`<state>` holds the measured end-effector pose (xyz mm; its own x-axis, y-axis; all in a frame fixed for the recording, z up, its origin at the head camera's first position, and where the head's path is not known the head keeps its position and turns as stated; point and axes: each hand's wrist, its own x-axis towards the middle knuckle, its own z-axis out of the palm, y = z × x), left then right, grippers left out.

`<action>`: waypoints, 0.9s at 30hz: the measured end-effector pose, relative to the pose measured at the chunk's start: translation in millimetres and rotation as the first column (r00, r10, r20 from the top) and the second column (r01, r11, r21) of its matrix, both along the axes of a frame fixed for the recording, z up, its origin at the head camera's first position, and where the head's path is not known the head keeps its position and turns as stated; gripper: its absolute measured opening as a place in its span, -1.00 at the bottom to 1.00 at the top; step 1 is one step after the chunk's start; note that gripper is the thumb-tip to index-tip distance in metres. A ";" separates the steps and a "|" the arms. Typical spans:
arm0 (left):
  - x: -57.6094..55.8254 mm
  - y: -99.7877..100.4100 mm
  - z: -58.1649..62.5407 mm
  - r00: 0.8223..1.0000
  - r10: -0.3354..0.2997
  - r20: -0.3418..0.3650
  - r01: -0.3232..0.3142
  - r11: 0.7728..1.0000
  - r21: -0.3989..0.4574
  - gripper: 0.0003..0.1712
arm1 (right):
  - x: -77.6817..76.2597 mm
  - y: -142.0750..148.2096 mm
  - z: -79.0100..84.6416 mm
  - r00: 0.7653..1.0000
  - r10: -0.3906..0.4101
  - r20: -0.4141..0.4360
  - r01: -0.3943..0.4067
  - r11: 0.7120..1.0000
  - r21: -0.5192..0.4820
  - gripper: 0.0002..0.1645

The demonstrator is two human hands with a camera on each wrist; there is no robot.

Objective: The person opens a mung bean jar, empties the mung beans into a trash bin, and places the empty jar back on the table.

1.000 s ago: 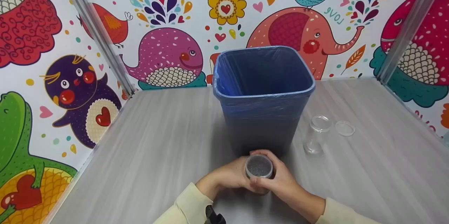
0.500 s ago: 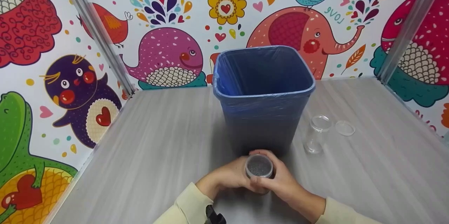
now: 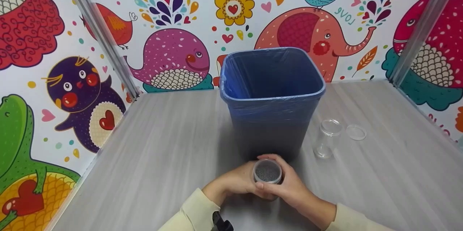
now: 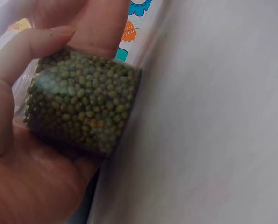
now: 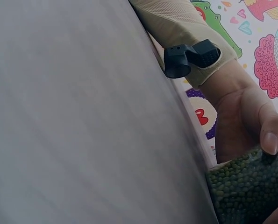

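Note:
A clear jar of green mung beans (image 3: 267,171) stands upright between both hands, close to the front of the bin. My left hand (image 3: 237,179) grips its left side. From the right, my right hand (image 3: 291,184) curls round the jar's upper part, with the thumb on the near side. In the left wrist view, the small green beans (image 4: 82,102) show through the jar's wall. The right wrist view has the left thumb (image 5: 270,142) on the bean jar (image 5: 246,186). Whether a lid sits on this jar, I cannot tell.
A blue bin (image 3: 271,115) with a clear plastic liner stands just beyond the hands. Right of it are a clear empty jar (image 3: 327,138) and a clear round lid (image 3: 356,132) on the grey table (image 3: 162,151). Printed cartoon panels (image 3: 173,54) enclose the back and sides.

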<state>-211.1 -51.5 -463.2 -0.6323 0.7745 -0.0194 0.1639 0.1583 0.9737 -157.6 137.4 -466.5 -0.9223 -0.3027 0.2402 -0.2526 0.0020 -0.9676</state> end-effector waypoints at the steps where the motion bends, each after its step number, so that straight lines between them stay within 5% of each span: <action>1: 0.1 0.0 0.0 1.000 0.001 0.005 -0.001 1.000 0.001 -0.27 | 0.2 -0.2 -0.1 1.000 -0.005 -0.001 0.005 1.000 -0.004 -0.18; 14: 1.1 0.7 0.2 1.000 0.027 -0.011 -0.028 0.999 -0.016 -0.25 | 1.9 -6.6 -0.6 0.994 -0.106 0.020 0.107 0.993 -0.046 -0.09; 27: 0.7 0.8 -0.2 0.998 0.032 -0.053 -0.034 0.999 -0.034 -0.27 | 2.1 -6.4 -0.1 0.993 -0.110 0.048 0.112 0.993 -0.039 -0.17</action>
<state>-210.4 -50.7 -463.5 -0.6587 0.7523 -0.0118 0.2089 0.1979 0.9577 -155.5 131.1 -466.6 -0.9599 -0.1888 0.2070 -0.2082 -0.0135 -0.9780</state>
